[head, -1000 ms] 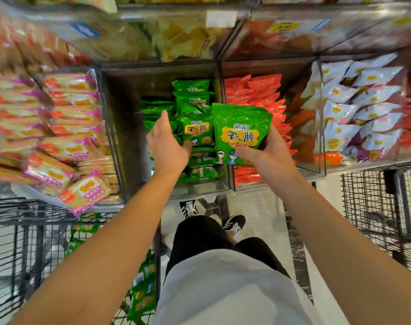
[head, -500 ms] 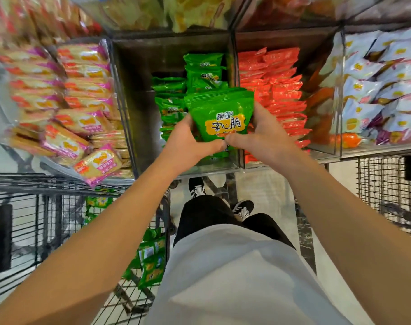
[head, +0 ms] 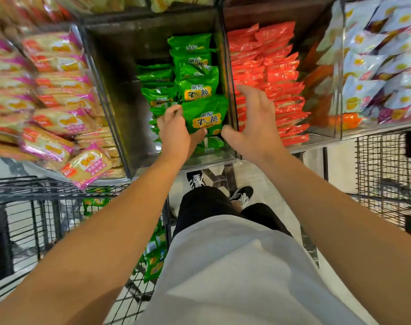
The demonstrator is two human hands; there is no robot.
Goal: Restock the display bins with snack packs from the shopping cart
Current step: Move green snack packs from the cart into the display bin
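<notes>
Fingers (head: 170, 111) of the left hand (head: 174, 130) are curled against the front green pack (head: 204, 114), seated in the middle bin (head: 209, 158); right hand (head: 253, 123) is spread, released. Placing seems finished; more packs must be fetched from the cart (head: 35, 221).

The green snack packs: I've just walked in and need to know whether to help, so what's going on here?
A person is restocking the clear middle display bin with green snack packs. The left hand touches the front pack's lower left edge, while the right hand hovers open beside it, holding nothing. More green packs wait in the black wire shopping cart at left. Neighbouring bins hold red packs.
</notes>
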